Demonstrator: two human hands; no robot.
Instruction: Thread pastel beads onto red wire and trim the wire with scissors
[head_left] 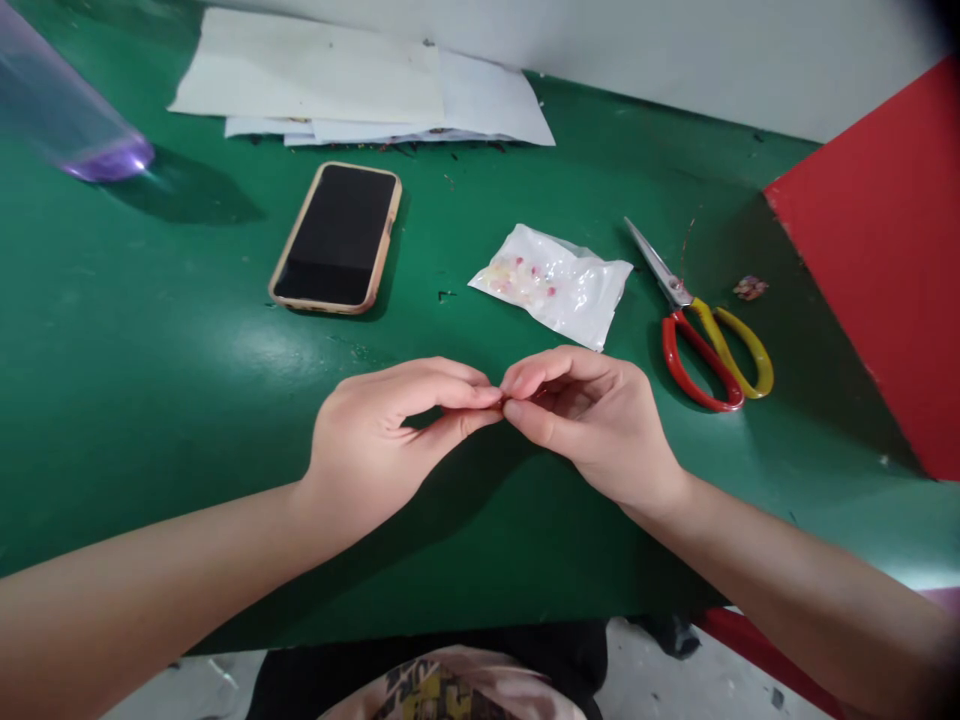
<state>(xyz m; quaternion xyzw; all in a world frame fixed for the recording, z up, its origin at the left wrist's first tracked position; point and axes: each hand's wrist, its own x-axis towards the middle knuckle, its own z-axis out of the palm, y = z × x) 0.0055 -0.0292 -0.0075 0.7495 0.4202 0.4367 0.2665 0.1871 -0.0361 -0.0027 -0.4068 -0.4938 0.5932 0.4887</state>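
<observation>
My left hand (397,425) and my right hand (592,415) meet fingertip to fingertip above the green table (187,420). Each pinches thumb against forefinger on a tiny dark reddish thing between them, too small and too covered to name. Just beyond the right hand lies a small white plastic packet (577,290) with little pink and yellowish bits showing in it. Right of the packet, scissors (679,292) with one red and one yellow handle lie with their points away from me.
A phone (337,235) in a tan case lies left of the packet. Sheets of paper (322,70) are stacked at the back by the wall. A purple clear bottle (71,100) stands back left. A red panel (885,250) borders the right, near a small crumpled scrap (750,288).
</observation>
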